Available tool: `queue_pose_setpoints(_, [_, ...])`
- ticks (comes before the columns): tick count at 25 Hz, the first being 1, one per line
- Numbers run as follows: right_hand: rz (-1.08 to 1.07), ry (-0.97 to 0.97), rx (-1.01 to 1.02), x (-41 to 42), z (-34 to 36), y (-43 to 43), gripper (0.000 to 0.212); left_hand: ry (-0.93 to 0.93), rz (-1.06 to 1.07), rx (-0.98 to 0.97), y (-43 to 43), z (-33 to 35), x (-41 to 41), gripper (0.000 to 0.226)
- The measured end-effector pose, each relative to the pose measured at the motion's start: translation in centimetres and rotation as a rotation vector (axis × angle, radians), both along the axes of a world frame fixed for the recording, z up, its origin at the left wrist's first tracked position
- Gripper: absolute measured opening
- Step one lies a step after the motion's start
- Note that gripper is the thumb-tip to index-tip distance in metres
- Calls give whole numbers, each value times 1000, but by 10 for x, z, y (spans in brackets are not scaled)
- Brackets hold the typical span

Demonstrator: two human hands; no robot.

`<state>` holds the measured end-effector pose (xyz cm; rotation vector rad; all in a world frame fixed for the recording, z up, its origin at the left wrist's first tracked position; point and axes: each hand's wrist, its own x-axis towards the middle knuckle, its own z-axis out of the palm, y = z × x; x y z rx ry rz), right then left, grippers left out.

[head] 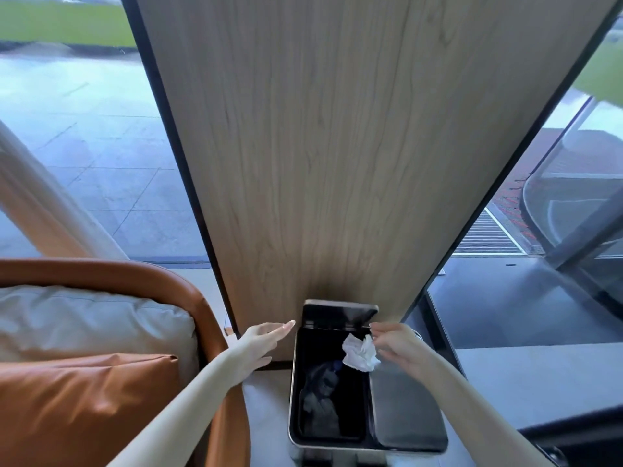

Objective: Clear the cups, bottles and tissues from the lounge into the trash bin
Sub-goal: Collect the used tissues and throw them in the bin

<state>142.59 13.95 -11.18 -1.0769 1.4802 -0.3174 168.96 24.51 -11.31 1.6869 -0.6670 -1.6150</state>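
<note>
A two-compartment trash bin [293, 392] stands at the foot of a wooden panel. Its left lid [339, 313] is raised and the dark left compartment is open, with some clear plastic waste lying inside. The right lid [406, 409] is closed. A crumpled white tissue [360, 352] hangs over the open compartment, just at the fingertips of my right hand [396, 340]; whether the fingers still pinch it is unclear. My left hand [266, 335] is stretched out flat to the left of the bin, fingers apart, holding nothing.
An orange leather armchair [111, 274] with a grey cushion [84, 318] and an orange cushion [84, 406] fills the lower left. The wooden panel [330, 146] rises behind the bin. Glass walls flank it on both sides.
</note>
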Motion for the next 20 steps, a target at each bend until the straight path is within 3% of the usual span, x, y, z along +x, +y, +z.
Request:
queue_pose_setpoints(6, [22, 32, 44, 6, -16, -2, 39, -36, -90, 7, -4, 3, -1, 63])
queue_pose_setpoints(11, [3, -5, 125, 11, -130, -2, 48, 81, -104, 75, -14, -95, -21, 44])
queue_pose_setpoints(13, [-24, 26, 77, 10, -179, -6, 31, 80, -88, 87, -28, -147, -35, 42])
queue_pose_setpoints(16, [-34, 87, -30, 7, -232, -16, 37, 80, -95, 91, -53, -202, -52, 58])
queue_pose_setpoints(20, [61, 278, -222, 8, -286, -32, 34, 148, -64, 95, -81, -254, -68, 51])
